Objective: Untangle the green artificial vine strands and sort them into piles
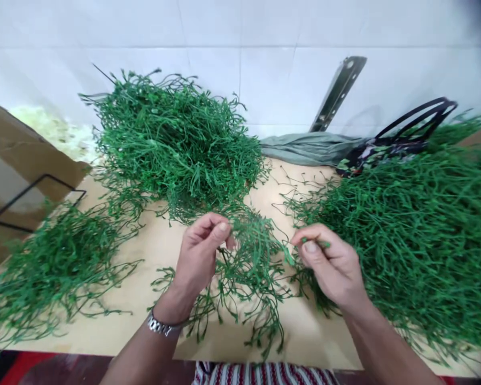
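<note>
Head view: right hand [332, 263] pinches green stem [324, 244], long axis sideways.

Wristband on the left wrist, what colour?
Wristband: silver, best in the head view.

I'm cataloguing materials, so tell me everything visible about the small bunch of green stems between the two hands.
The bunch is a loose tangle of thin, curving green stems, plastic-looking, many ending in small knobs. It lies spread on the pale tan table between the left hand and the right hand, with stems fanning toward the near edge. Its far side seems to meet the larger heap by the wall. Its upper part is blurred, so I cannot tell whether either hand grips any of it.
</note>
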{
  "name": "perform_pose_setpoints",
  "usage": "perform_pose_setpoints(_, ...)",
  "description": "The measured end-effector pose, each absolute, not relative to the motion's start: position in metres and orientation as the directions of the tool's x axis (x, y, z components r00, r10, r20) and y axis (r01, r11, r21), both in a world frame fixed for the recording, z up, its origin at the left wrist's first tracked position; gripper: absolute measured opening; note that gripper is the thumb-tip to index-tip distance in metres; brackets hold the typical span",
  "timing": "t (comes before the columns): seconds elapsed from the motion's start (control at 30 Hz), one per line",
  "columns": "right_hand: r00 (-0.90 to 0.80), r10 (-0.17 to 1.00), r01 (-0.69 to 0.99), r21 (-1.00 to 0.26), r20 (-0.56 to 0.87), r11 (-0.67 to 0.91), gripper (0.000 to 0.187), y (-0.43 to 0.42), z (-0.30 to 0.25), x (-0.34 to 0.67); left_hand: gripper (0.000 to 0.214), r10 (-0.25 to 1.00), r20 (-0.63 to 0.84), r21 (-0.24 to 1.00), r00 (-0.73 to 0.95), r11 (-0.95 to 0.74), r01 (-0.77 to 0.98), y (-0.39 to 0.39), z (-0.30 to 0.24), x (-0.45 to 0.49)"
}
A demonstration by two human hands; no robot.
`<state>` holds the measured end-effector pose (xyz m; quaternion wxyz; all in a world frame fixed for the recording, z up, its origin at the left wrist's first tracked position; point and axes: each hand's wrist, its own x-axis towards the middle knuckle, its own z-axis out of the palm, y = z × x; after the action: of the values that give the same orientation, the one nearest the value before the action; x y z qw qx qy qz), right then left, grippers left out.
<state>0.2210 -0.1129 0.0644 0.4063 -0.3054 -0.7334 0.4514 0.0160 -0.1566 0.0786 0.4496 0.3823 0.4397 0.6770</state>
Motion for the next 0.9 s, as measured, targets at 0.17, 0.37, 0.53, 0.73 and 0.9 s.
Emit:
perform_pose_setpoints(0.17,-0.769,0.617,0.290,-0.767,0.169,0.572,0.027,-0.124,0.034,0.181,0.012,0.901,0.112,0.842,-0.419,-0.310,-0.442,-0.158,0.087,0.015)
perform_pose_setpoints(0.37,-0.887,0.462,0.426,-0.371,0.009,0.825,0.049,-0.128,0.004,0.148,0.016,0.866,0.178,0.819,-0.468,-0.394,-0.417,-0.158,0.087,0.011)
perform_pose_setpoints(0.53,-0.845,0.525,0.500,-0.491,-0.097,0.714,0.063,-0.119,0.006,0.154,0.023,0.827,0.191,0.795,-0.529,-0.446,-0.411,-0.163,0.104,0.002)
perform_pose_setpoints(0.73,-0.853,0.502,0.514,-0.391,-0.141,0.763,0.046,-0.120,0.002,0.156,0.028,0.668,0.302,0.789,-0.680,-0.576,-0.216,-0.162,0.112,-0.007)
perform_pose_setpoints(0.9,-0.853,0.514,0.501,-0.423,-0.093,0.755,0.046,-0.122,-0.002,0.164,0.019,0.626,0.286,0.828,-0.725,-0.542,-0.142,-0.163,0.102,-0.024)
